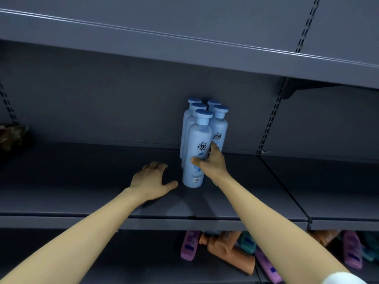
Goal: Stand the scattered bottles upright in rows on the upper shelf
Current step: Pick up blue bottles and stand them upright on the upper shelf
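Observation:
Several light blue bottles with blue caps stand upright in two short rows on the upper shelf [102, 181], against the back panel. My right hand [211, 162] grips the front bottle [198, 144] of the left row around its middle, thumb on its label. Behind it stand two more bottles [191, 119]. The right row [220, 128] shows two bottles. My left hand [152, 181] rests on the shelf just left of the front bottle, fingers spread, holding nothing.
On the lower shelf lie scattered bottles: purple [189, 245], orange [227, 253], teal [247, 243] and more purple at the right [351, 249]. A dark bundle [12, 136] sits at the far left of the upper shelf. Another shelf [184, 52] hangs overhead.

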Demonstrator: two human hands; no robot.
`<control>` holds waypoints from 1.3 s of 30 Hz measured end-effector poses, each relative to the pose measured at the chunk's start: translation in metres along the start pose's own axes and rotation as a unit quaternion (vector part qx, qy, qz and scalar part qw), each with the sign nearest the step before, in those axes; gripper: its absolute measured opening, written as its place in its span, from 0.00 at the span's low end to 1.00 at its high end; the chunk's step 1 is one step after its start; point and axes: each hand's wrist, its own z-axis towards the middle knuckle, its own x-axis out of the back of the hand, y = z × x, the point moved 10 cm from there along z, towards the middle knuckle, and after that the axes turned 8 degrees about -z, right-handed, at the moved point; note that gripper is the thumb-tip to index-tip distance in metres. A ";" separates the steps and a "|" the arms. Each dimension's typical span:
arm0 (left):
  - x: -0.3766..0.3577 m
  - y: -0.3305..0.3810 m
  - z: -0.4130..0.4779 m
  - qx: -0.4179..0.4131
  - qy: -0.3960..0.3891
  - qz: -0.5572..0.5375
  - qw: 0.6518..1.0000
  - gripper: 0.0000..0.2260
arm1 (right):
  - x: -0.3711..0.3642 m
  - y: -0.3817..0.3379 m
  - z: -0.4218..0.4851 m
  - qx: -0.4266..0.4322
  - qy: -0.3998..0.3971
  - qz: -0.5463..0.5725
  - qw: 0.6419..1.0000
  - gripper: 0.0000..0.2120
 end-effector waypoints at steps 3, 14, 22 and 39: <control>-0.001 0.000 0.000 0.000 -0.006 0.002 1.000 0.32 | -0.001 0.000 0.002 0.000 0.007 0.002 1.000 0.18; -0.003 -0.005 0.001 -0.005 -0.011 0.006 1.000 0.31 | -0.003 0.002 0.006 0.015 0.055 -0.005 0.998 0.18; -0.008 -0.013 0.002 0.007 -0.021 0.014 1.000 0.31 | -0.005 0.004 0.006 0.020 0.050 0.003 0.999 0.18; -0.011 -0.003 0.003 -0.009 -0.022 0.016 1.000 0.31 | -0.024 0.038 -0.006 -0.048 -0.009 -0.055 0.997 0.21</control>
